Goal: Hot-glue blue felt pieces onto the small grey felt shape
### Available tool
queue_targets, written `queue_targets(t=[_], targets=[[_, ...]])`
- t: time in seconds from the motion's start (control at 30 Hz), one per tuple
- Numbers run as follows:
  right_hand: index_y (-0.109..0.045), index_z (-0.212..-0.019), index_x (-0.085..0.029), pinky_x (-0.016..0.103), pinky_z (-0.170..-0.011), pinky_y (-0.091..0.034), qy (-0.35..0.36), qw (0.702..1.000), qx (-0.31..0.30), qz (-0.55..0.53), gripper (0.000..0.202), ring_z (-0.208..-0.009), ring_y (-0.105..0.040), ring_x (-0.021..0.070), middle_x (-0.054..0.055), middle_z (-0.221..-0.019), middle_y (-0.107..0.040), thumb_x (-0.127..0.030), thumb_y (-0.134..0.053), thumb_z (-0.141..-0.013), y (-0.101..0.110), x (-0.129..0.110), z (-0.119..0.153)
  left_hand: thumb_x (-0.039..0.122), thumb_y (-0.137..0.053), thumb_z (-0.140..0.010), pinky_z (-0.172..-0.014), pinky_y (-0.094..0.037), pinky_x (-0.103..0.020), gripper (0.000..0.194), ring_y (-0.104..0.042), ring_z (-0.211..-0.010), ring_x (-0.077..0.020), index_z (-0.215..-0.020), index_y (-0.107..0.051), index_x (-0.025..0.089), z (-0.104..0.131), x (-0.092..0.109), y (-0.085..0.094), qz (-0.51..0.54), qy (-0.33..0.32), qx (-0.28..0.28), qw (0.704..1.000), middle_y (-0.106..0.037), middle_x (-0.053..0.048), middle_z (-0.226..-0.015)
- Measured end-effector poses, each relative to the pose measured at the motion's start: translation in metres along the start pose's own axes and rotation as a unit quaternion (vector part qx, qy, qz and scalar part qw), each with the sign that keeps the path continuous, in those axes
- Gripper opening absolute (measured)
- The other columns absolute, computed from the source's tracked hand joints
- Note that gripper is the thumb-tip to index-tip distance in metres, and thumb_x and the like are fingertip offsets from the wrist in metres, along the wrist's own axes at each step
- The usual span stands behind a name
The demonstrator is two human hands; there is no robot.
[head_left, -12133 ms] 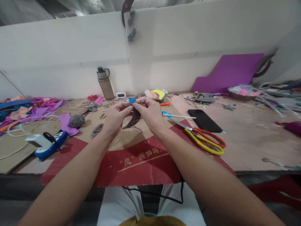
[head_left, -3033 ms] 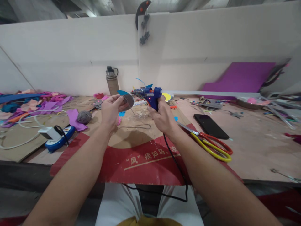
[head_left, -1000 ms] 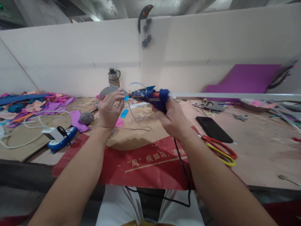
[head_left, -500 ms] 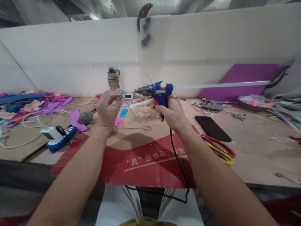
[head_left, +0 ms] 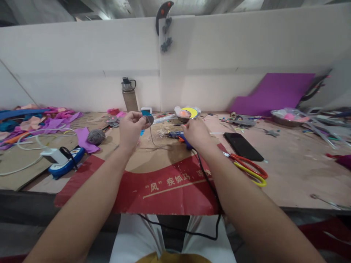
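Cardboard (head_left: 164, 205): red and brown, near centre.
Glue gun (head_left: 174, 135): low at the cardboard, nozzle leftward.
Right hand (head_left: 196, 133): fingers bent over it; cannot tell whether gripping.
Left hand (head_left: 129, 129): fingertips pinching grey piece (head_left: 148, 120).
Grey piece: left of glue gun, blue-topped.

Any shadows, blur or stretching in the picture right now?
Head view: soft shadow on the cardboard between the forearms; head view: small bits by the glue gun look smeared; head view: wide-angle stretching toward the edges.

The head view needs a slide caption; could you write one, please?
Left hand pinching a grey piece, right hand at a blue glue gun, scissors and phone nearby.
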State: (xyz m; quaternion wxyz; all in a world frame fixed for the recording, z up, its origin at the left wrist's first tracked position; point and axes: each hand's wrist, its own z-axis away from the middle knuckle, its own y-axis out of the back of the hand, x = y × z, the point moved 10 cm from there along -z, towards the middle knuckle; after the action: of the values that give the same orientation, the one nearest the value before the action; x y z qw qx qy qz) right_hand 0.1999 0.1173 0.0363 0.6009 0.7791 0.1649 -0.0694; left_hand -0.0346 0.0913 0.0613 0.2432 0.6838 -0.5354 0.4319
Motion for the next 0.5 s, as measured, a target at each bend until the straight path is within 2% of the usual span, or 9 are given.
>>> queue_targets(t=[0.03,0.07,0.1,0.17,0.23,0.3,0.37,0.43,0.5], targets=[[-0.056,-0.101,-0.015,0.037,-0.087,-0.047,0.009,0.998,0.037,-0.055,0.027,-0.101,-0.063,0.0238,0.017,-0.104,-0.067,-0.032,-0.035,-0.097,0.005,-0.009,0.001,0.023,-0.070,-0.071,-0.069,-0.059,-0.032,0.012,-0.067,-0.067,-0.0156,-0.077,-0.060,0.018,0.002,0.005,-0.002,-0.036,-0.028,-0.003,0.999,-0.065,0.000,-0.071],[-0.053,-0.097,-0.018,0.035,-0.084,-0.047,0.023,0.980,0.080,-0.181,0.021,-0.094,-0.063,0.0212,0.013,-0.101,-0.066,-0.034,-0.040,-0.095,0.010,-0.018,0.003,0.022,-0.069,-0.072,-0.070,-0.058,-0.031,0.011,-0.067,-0.068,-0.0154,-0.078,-0.061,0.018,0.005,0.012,-0.004,-0.075,-0.060,-0.005,0.995,-0.066,0.000,-0.071],[-0.050,-0.093,-0.020,0.033,-0.081,-0.048,0.042,0.942,0.094,-0.319,0.016,-0.088,-0.062,0.0191,0.009,-0.096,-0.066,-0.036,-0.047,-0.092,0.008,-0.028,0.004,0.021,-0.069,-0.073,-0.070,-0.056,-0.029,0.009,-0.067,-0.068,-0.0148,-0.078,-0.062,0.019,0.008,0.019,-0.008,-0.113,-0.094,-0.010,0.989,-0.067,0.000,-0.072],[-0.044,-0.091,-0.022,0.032,-0.078,-0.048,0.060,0.854,0.064,-0.513,0.021,-0.083,-0.061,0.0160,0.003,-0.090,-0.063,-0.036,-0.059,-0.085,-0.006,-0.050,0.007,0.020,-0.068,-0.074,-0.071,-0.054,-0.026,0.007,-0.066,-0.069,-0.0132,-0.079,-0.063,0.019,0.016,0.030,-0.016,-0.168,-0.149,-0.025,0.974,-0.068,0.000,-0.073],[-0.040,-0.091,-0.023,0.030,-0.075,-0.049,0.058,0.773,0.005,-0.632,0.026,-0.076,-0.060,0.0130,-0.001,-0.084,-0.060,-0.033,-0.062,-0.082,-0.022,-0.069,0.010,0.018,-0.067,-0.076,-0.071,-0.052,-0.025,0.006,-0.066,-0.071,-0.0123,-0.081,-0.064,0.019,0.022,0.036,-0.023,-0.187,-0.171,-0.039,0.967,-0.068,0.001,-0.076],[-0.039,-0.092,-0.024,0.028,-0.068,-0.049,0.051,0.724,-0.043,-0.687,0.026,-0.064,-0.055,0.0101,-0.005,-0.077,-0.055,-0.032,-0.061,-0.082,-0.031,-0.079,0.014,0.018,-0.068,-0.076,-0.073,-0.053,-0.025,0.007,-0.066,-0.071,-0.0123,-0.081,-0.064,0.020,0.023,0.035,-0.023,-0.175,-0.156,-0.036,0.971,-0.069,0.001,-0.076],[-0.042,-0.090,-0.024,0.024,-0.057,-0.045,0.049,0.722,-0.041,-0.689,0.021,-0.057,-0.047,0.0082,-0.007,-0.072,-0.048,-0.032,-0.060,-0.082,-0.028,-0.075,0.016,0.020,-0.068,-0.076,-0.074,-0.055,-0.027,0.007,-0.067,-0.071,-0.0133,-0.080,-0.063,0.020,0.020,0.028,-0.021,-0.114,-0.107,-0.029,0.987,-0.068,0.001,-0.075],[-0.047,-0.085,-0.023,0.022,-0.052,-0.039,0.052,0.752,0.003,-0.657,0.015,-0.057,-0.042,0.0082,-0.007,-0.070,-0.044,-0.030,-0.060,-0.082,-0.017,-0.062,0.015,0.022,-0.070,-0.075,-0.076,-0.058,-0.030,0.010,-0.069,-0.073,-0.0147,-0.079,-0.061,0.019,0.018,0.016,-0.022,-0.017,-0.035,-0.034,0.999,-0.068,0.000,-0.075],[-0.051,-0.081,-0.022,0.023,-0.054,-0.037,0.064,0.781,0.054,-0.619,0.011,-0.061,-0.042,0.0093,-0.005,-0.070,-0.045,-0.029,-0.059,-0.082,-0.005,-0.051,0.014,0.022,-0.072,-0.074,-0.076,-0.060,-0.032,0.013,-0.069,-0.075,-0.0149,-0.078,-0.060,0.018,0.018,0.004,-0.028,0.063,0.035,-0.048,0.996,-0.068,-0.001,-0.078]])
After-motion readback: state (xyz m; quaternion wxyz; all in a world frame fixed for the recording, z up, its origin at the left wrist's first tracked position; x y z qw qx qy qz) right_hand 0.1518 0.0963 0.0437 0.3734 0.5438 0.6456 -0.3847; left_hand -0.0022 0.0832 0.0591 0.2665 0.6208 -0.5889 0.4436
